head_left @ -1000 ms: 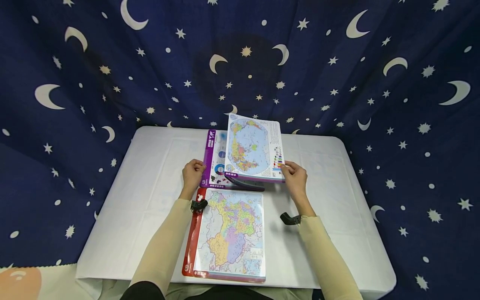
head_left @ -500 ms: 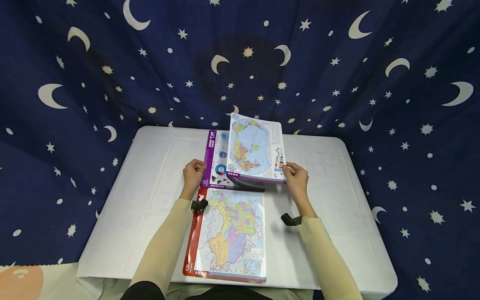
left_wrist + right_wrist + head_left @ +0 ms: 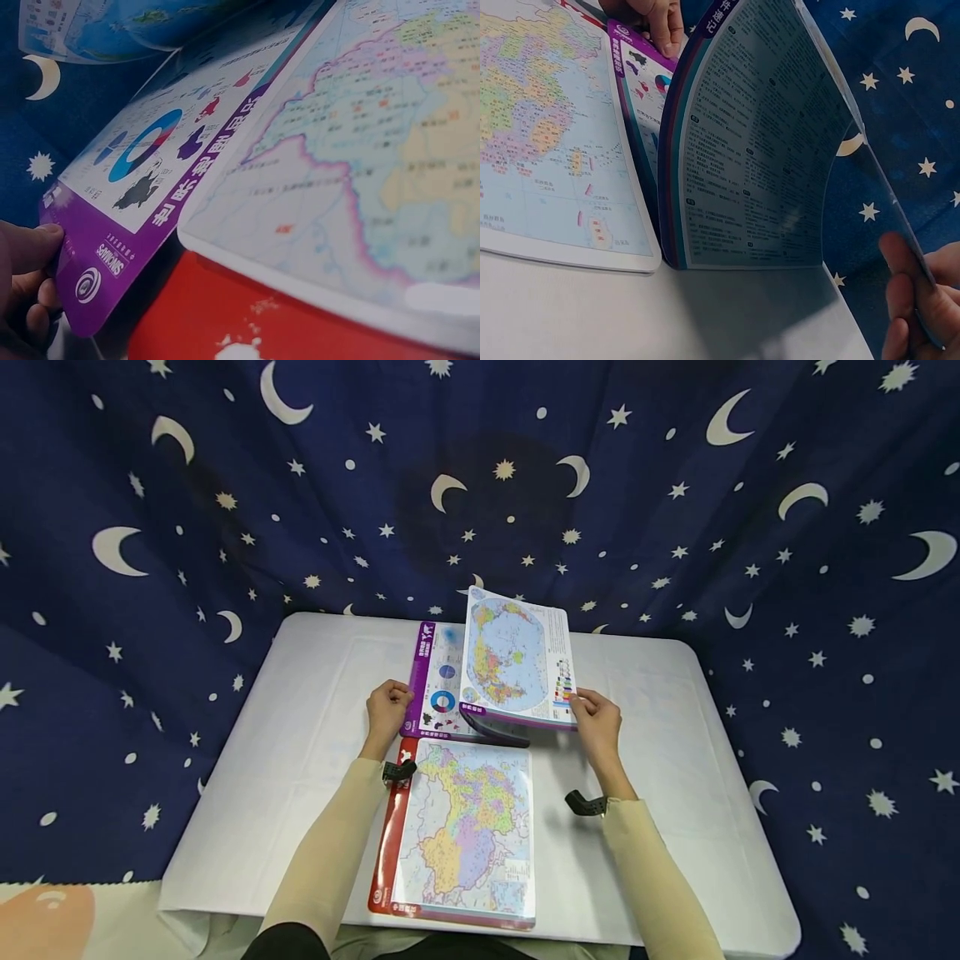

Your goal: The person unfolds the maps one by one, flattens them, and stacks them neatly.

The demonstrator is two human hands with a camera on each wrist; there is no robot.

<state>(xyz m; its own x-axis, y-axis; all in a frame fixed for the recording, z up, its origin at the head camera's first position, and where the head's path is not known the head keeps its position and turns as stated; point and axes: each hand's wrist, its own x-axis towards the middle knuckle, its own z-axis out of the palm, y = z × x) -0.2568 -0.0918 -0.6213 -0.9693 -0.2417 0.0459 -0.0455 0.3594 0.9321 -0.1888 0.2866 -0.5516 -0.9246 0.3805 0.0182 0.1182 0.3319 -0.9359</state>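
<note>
In the head view, a purple-edged folding map chart [image 3: 417,672] lies at the middle back of the table. My left hand [image 3: 387,706] pinches its left edge; in the left wrist view the thumb rests on the purple corner [image 3: 71,300] with fingers curled below. A raised world map leaf [image 3: 506,652] stands tilted above the chart's right part. My right hand [image 3: 597,720] grips that leaf's lower right edge, also visible in the right wrist view, where the hand [image 3: 922,307] pinches it. The underside of a leaf [image 3: 757,165] shows dense small text and curves.
A red-edged China map [image 3: 465,827] lies flat in front of the chart, near the table's front edge. A white cloth covers the table [image 3: 300,727]. Behind and beside it hangs a dark blue curtain [image 3: 337,493] with moons and stars.
The head view has shifted slightly. My right hand and the raised world map leaf have moved a little to the right. My left hand stays on the chart's left edge.
</note>
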